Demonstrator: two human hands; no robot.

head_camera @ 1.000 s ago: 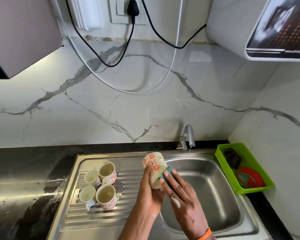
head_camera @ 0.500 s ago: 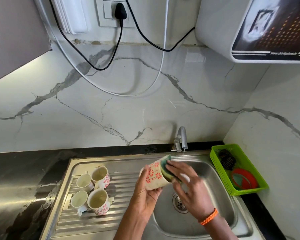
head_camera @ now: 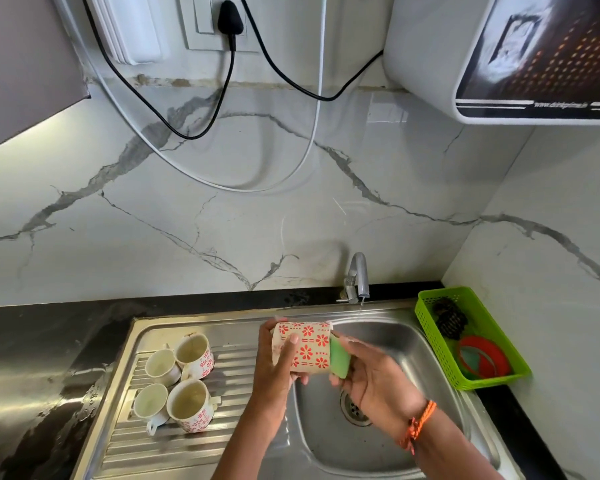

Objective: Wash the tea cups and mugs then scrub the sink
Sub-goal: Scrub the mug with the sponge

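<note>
The left hand (head_camera: 274,362) had its grip clenched around a flowered mug (head_camera: 303,346), held sideways over the sink (head_camera: 413,344). The right hand (head_camera: 374,379) gripped a green sponge (head_camera: 338,356) against the mug's mouth. 4 cups (head_camera: 175,384) stood on the drainboard (head_camera: 236,355) left of them.

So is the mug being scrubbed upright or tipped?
Tipped: the floral mug lies sideways in the left hand, its mouth facing the green sponge in the right hand.

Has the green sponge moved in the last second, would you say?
Yes: the green sponge shifted right, from the mug's side to its mouth, over the sink basin.
</note>
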